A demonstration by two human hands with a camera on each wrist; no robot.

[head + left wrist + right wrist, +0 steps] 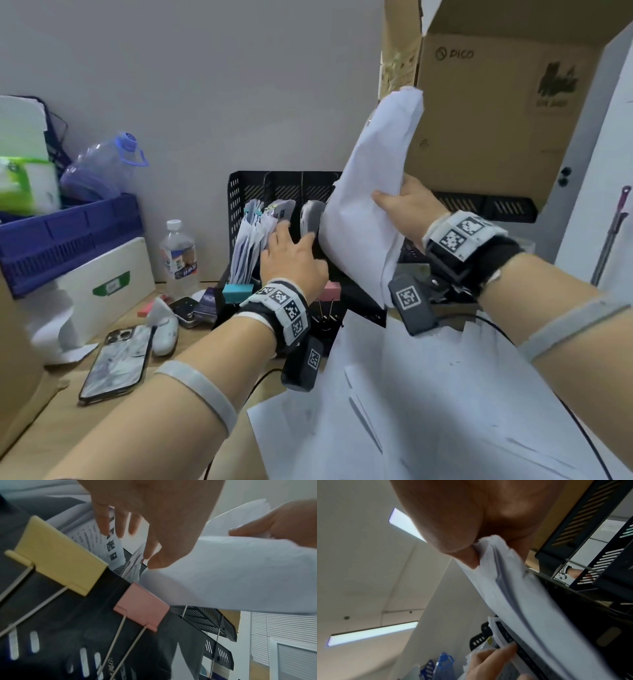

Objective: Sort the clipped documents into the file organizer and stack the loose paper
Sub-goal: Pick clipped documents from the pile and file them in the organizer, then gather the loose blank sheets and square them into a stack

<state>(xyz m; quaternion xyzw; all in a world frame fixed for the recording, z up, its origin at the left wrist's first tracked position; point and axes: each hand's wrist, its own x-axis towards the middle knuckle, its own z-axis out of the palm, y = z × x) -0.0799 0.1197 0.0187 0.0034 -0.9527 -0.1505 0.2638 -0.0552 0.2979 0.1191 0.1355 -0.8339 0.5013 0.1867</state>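
Gripping a bent sheaf of white paper [373, 192] by its right edge: right hand [407, 209], thumb across the front, sheaf raised above the black file organizer [239, 192] and tilted up toward the open cardboard box [496, 102]. Lower end of the sheaf hanging over the organizer's right-hand slots, upper corner just short of the box's front face. Left hand [291, 257] reaching into the organizer with fingers spread and fairly straight, touching the clipped documents [250, 233] already standing in the left slots; nothing grasped. Teal clip [238, 293] and pink clip [330, 291] at the organizer's front lip. Loose sheets [428, 394] fanned unevenly across the desk below both wrists, edges out of line. Phone [116, 363], water bottle [178, 253] and blue crate [68, 236] crowding the left side.

From the left wrist: left hand [154, 513] with fingers extended down toward printed pages [102, 536] in a slot, thumb tip at the corner of the white sheaf [231, 574]. Yellow clip [60, 555] and pink clip [142, 607] fixed on the organizer's front edge [111, 582], wire handles pointing toward the camera. Right hand [283, 524] pinching the sheaf's far edge.

From the right wrist: right hand [471, 520] clamped on the sheaf's [513, 595] top edge, sheets separating slightly along the side. Black stacked trays [573, 534] close on the right, bare wall on the left. Left-hand fingers [496, 654] blurred at the bottom beside the sheaf.
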